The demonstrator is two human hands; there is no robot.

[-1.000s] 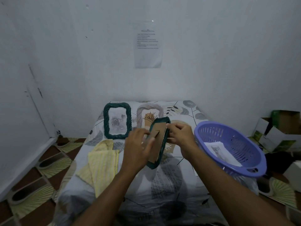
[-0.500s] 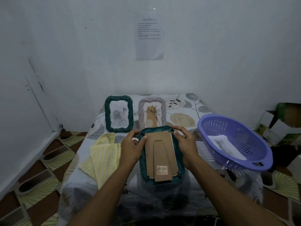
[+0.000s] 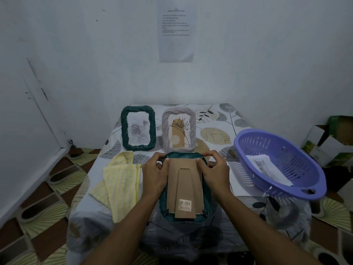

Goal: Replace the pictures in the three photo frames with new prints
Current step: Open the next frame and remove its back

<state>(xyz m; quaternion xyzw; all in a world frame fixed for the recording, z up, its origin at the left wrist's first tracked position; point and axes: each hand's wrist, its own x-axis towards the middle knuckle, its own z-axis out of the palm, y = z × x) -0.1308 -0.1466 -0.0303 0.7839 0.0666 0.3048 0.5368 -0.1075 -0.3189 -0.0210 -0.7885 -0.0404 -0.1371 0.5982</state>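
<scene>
Face-down teal frame (image 3: 183,155) on bench (image 3: 210,119), top corners clasped in grip of left hand (image 3: 154,175) and right hand (image 3: 216,175); risk under hard levering: creased cardboard backing (image 3: 184,188) or frame skidding off.

You face the corner of a plain room in a home, where bare white-painted walls (image 3: 248,64) meet behind a low table draped in a leaf-printed white cloth (image 3: 215,119). Brown-and-yellow fan-patterned floor tiles (image 3: 47,188), a folded yellow striped towel (image 3: 120,180), a lilac slotted plastic basket (image 3: 301,155) and opened white-and-green cardboard boxes (image 3: 324,142) give it a household look. A printed white paper sheet (image 3: 176,31) hangs on the far wall.
</scene>
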